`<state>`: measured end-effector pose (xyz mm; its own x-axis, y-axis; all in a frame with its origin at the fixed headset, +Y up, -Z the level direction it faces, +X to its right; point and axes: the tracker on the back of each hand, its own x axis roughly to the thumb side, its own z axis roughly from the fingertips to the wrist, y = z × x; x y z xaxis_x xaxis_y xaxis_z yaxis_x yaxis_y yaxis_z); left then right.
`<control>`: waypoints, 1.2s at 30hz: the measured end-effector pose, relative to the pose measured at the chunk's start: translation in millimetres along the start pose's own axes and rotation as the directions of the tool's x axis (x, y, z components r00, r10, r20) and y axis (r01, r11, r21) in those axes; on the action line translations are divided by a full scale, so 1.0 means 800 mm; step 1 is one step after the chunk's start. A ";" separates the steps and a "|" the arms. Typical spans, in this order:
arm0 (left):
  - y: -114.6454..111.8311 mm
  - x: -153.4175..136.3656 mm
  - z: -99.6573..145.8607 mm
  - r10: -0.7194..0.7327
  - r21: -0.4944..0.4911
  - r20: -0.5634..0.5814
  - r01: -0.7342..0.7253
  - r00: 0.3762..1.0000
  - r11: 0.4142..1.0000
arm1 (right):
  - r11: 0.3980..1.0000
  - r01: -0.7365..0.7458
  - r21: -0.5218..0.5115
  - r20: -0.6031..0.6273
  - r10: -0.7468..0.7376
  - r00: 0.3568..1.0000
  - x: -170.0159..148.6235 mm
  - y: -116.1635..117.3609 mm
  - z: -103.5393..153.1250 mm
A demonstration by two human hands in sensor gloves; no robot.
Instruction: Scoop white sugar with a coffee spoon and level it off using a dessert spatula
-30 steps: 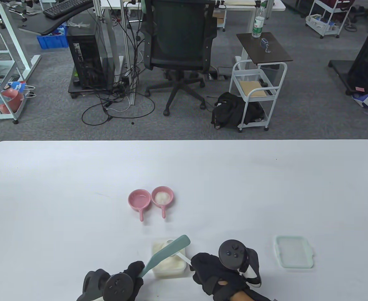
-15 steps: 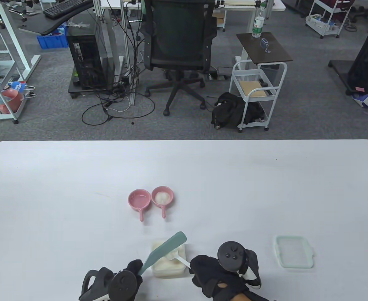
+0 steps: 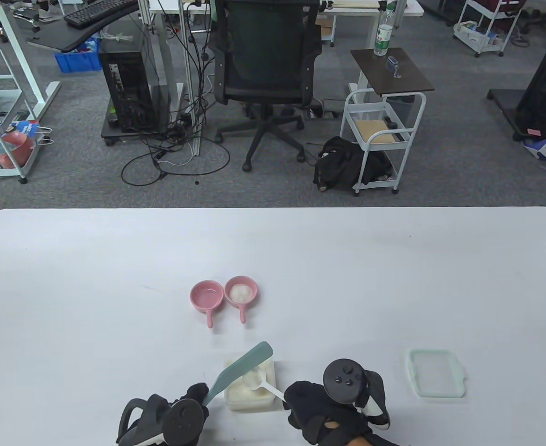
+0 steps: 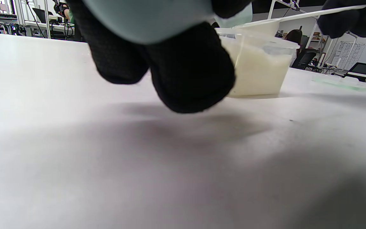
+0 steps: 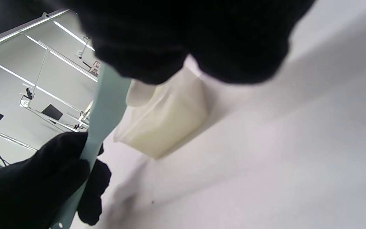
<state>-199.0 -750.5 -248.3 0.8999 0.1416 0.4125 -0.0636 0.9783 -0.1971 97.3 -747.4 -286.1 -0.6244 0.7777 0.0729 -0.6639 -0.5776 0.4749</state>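
Holding spatula [image 3: 241, 370] above spoon [image 3: 259, 380] over sugar tub [image 3: 249, 400].

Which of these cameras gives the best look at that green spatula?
The table view: it shows the dessert spatula whole, blade angled over the sugar container, handle gripped by the left hand. The right wrist view shows only its handle; the left wrist view shows a blurred green patch behind gloved fingers.

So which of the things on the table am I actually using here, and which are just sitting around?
In use: sugar tub; spoon, held by right hand; spatula, held by left hand.

Lying about: lid; empty pink dish; pink dish with sugar.
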 end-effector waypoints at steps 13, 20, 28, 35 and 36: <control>0.009 -0.019 0.003 0.088 0.034 -0.043 -0.086 0.995 0.996 | 1.000 0.016 0.004 -0.004 -0.016 1.000 0.000 -0.003 0.003; 0.029 -0.048 0.013 0.314 0.151 -0.081 -0.300 0.946 0.942 | 0.997 0.074 -0.026 0.006 -0.074 0.997 0.006 -0.016 -0.005; 0.025 -0.080 0.015 0.487 0.224 -0.203 -0.444 0.849 0.868 | 0.978 -0.004 -0.207 -0.014 0.001 1.000 0.044 -0.063 -0.057; 0.024 -0.086 0.018 0.531 0.258 -0.221 -0.476 0.818 0.841 | 0.930 -0.232 -0.285 -0.141 0.199 0.970 0.075 -0.068 -0.134; 0.024 -0.087 0.018 0.532 0.257 -0.219 -0.478 0.818 0.840 | 0.928 -0.243 -0.281 -0.157 0.205 0.966 0.076 -0.066 -0.142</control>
<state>-268.8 -739.5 -267.6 0.7965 0.6034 0.0376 -0.5944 0.7930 -0.1337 47.5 -697.4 -406.5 -0.8043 0.5934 0.0300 -0.5801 -0.7952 0.1764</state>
